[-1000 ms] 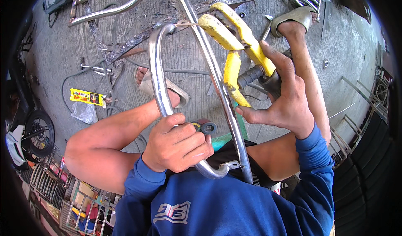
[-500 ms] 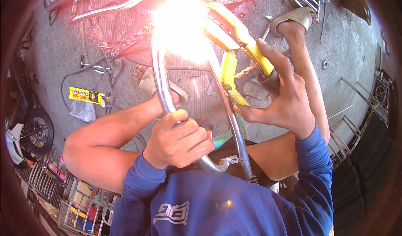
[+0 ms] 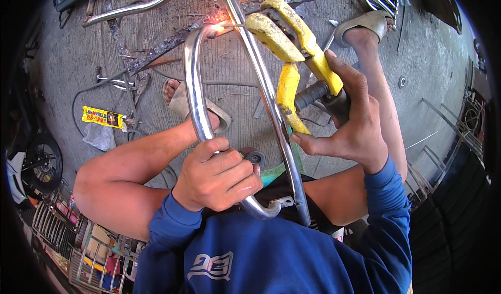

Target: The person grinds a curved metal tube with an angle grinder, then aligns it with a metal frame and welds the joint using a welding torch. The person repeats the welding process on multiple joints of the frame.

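Note:
My left hand (image 3: 216,176) is wrapped round the lower part of a bent chrome tube (image 3: 193,80), which stands with a straight metal tube (image 3: 271,111) to its right. A small bracket (image 3: 285,201) sits between the two near their lower ends. In my right hand (image 3: 352,124) is a yellow welding electrode holder (image 3: 286,88), its lever under my thumb. A thin electrode (image 3: 235,26) reaches left from the holder's jaws across the straight tube. Its tip is close to an orange glowing spot (image 3: 215,29) at the bent tube's upper end.
A rusty angle-iron frame (image 3: 172,49) lies beyond the tubes, with more chrome tubing (image 3: 141,6) at upper left. Cables (image 3: 78,98) and a yellow packet (image 3: 104,117) lie on the concrete at left. A grinding disc (image 3: 254,157) shows between my legs. Metal racks (image 3: 443,163) stand at right.
The blinding white arc and its sparks have died down to a small orange glow, so the tube ends now show. Both hands keep their holds, nearly in place.

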Motion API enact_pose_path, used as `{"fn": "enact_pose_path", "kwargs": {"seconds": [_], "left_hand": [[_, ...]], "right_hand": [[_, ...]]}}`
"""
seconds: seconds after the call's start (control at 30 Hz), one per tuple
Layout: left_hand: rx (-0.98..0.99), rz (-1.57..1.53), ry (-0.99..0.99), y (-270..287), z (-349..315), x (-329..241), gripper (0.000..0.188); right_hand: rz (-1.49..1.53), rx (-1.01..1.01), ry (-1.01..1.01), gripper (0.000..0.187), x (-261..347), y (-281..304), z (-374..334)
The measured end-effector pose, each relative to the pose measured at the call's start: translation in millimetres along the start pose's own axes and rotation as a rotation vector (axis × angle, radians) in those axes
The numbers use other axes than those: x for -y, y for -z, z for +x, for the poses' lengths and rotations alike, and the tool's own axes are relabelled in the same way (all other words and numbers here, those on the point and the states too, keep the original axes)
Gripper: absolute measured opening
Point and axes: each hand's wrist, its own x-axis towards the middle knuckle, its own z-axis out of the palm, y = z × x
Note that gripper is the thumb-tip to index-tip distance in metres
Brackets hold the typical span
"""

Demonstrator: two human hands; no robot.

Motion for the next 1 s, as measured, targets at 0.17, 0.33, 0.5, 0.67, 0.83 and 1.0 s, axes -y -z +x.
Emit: {"fn": "enact_pose_path", "kwargs": {"seconds": [0.17, 0.33, 0.5, 0.67, 0.83, 1.0], "left_hand": [[0.035, 0.021, 0.025, 1.8, 0.3, -3.4, 0.022], [-0.004, 0.014, 0.010, -1.6, -0.1, 0.4, 0.022], [-0.027, 0.025, 0.003, -4.1, -1.7, -0.4, 0.022], [-0.049, 0.043, 0.004, -6.1, -3.1, -1.0, 0.020], [0.014, 0.005, 0.022, -0.9, -2.2, -1.9, 0.021], [0.032, 0.011, 0.034, 1.8, -0.2, -3.9, 0.019]], "right_hand": [[-0.030, 0.001, 0.006, 0.112, -2.4, -3.4, -2.1], [0.051, 0.003, -0.070, 0.111, -3.1, -9.2, -2.4], [0.031, -0.002, -0.061, 0.110, -2.9, -9.0, -1.8], [0.044, -0.003, -0.060, 0.109, -3.1, -10.7, -2.8], [0.047, -0.054, 0.004, 0.117, -6.7, -5.2, -1.7], [-0.094, 0.032, 0.082, 0.120, -6.5, 1.5, -2.0]]}}
